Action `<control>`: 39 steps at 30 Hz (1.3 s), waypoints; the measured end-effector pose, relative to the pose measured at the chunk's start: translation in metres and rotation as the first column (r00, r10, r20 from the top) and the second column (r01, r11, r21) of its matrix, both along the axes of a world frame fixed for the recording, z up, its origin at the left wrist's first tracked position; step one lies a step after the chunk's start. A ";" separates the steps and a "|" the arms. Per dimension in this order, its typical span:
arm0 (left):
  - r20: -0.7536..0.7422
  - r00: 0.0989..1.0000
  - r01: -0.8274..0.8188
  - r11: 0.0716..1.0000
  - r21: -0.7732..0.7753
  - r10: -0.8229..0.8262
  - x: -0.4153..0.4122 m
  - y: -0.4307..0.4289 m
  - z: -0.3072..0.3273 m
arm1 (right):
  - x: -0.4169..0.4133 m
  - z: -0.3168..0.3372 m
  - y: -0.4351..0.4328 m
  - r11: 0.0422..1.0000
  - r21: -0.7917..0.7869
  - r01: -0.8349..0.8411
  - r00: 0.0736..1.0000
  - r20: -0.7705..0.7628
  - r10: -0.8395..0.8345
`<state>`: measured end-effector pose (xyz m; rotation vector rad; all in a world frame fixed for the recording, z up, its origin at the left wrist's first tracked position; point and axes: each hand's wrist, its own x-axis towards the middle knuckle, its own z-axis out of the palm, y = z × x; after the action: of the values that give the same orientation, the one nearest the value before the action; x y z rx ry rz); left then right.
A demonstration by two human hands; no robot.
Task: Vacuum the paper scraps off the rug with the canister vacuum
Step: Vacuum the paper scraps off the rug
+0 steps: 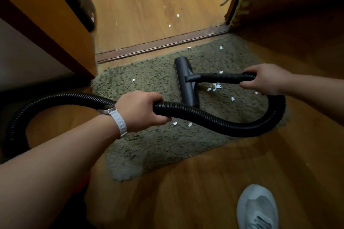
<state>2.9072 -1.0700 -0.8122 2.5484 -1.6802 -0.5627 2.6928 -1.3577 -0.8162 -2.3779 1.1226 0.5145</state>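
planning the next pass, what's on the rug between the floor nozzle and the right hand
In the head view, the short wand spans from floor nozzle to right hand; beneath it a cluster of paper scraps lies on the rug.

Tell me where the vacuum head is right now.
In the head view, the vacuum head sits on the rug, centre-right, left of the right hand, with paper scraps beside it.

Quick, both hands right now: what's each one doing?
Left hand: closed around the black hose, mid-length.
Right hand: closed on the hose end by the floor nozzle, over the rug.
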 end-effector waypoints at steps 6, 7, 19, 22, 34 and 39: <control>-0.005 1.000 0.028 0.999 -0.018 -0.028 -0.024 -0.025 -0.004 | -0.044 0.003 -0.021 0.997 0.026 0.076 0.997 -0.030 -0.075; -0.009 1.000 0.030 0.999 -0.023 -0.030 -0.027 -0.028 -0.004 | -0.051 0.004 -0.024 0.996 0.023 0.090 0.995 -0.031 -0.089; -0.047 0.997 0.064 0.997 -0.040 -0.066 -0.049 -0.046 -0.002 | -0.107 0.010 -0.036 0.972 0.051 0.231 0.973 -0.028 -0.230; -0.048 0.995 0.082 0.996 -0.032 -0.083 -0.053 -0.050 -0.002 | -0.120 0.007 -0.039 0.964 0.049 0.261 0.965 -0.042 -0.259; -0.026 0.989 0.148 0.989 -0.011 -0.148 -0.055 -0.051 -0.014 | -0.121 -0.008 -0.024 0.988 0.073 0.138 0.990 -0.042 -0.135; -0.009 0.985 0.173 0.985 -0.015 -0.173 -0.052 -0.048 -0.017 | -0.106 -0.009 -0.013 0.998 0.035 0.055 0.998 -0.016 -0.055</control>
<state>2.8549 -1.1176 -0.8290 2.4008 -1.9071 -0.5689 2.5867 -1.3702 -0.8254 -2.3095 1.1724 0.5297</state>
